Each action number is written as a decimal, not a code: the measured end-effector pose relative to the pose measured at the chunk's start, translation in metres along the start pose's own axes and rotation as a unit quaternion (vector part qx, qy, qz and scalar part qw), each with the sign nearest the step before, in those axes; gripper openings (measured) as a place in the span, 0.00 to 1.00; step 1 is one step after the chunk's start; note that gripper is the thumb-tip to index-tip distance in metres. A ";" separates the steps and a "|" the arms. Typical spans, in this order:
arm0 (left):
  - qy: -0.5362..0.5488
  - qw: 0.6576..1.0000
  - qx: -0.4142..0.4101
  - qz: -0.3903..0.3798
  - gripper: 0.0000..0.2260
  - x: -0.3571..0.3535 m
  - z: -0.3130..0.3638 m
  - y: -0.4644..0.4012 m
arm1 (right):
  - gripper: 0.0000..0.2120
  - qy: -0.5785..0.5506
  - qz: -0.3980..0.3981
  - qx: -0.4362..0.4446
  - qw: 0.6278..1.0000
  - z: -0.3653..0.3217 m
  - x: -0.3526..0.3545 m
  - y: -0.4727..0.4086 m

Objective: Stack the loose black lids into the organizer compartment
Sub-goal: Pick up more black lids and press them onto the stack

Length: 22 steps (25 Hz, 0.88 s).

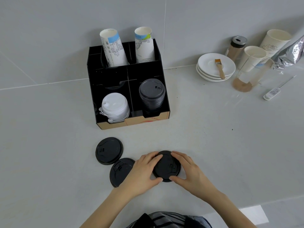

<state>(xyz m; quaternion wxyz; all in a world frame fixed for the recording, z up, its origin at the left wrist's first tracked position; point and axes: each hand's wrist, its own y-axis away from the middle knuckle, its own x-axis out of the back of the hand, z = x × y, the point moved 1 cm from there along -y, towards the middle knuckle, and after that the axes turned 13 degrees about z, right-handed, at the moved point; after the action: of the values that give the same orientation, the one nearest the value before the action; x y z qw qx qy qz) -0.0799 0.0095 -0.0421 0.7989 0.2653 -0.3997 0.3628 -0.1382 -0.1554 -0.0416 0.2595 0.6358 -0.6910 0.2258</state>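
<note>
A black organizer point(148, 69) stands on the counter by the wall. Its front right compartment holds a tall stack of black lids point(151, 94); the front left one holds white lids point(115, 106). Near the counter's front, a small stack of black lids point(166, 167) lies flat. My left hand point(143, 171) grips its left side and my right hand point(189, 170) grips its right side. Two loose black lids lie to the left: one point(109, 150) flat, another point(119, 171) partly under my left hand.
Paper cup stacks point(113, 48) stand in the organizer's back compartments. To the right are stacked white saucers point(215, 67) with a brush, a spice shaker point(236, 47), paper cups point(253, 57), a clear container point(250, 76), a foil bag point(291, 53) and a probe thermometer point(273, 93).
</note>
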 end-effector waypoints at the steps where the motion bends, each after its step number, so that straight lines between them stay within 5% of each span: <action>1: -0.003 1.000 -0.002 -0.001 0.29 0.000 0.000 0.000 | 0.29 0.000 0.003 0.000 1.000 0.000 0.000 -0.001; 22: 0.066 0.984 0.010 0.166 0.24 0.080 0.007 -0.047 | 0.24 -0.013 0.093 0.064 0.994 -0.038 0.042 -0.076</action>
<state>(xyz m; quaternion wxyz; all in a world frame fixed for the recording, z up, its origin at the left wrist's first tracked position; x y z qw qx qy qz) -0.0125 0.0054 0.0219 0.7497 0.1785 -0.3810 0.5108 -0.0618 -0.1698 0.0136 0.1869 0.5874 -0.7343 0.2843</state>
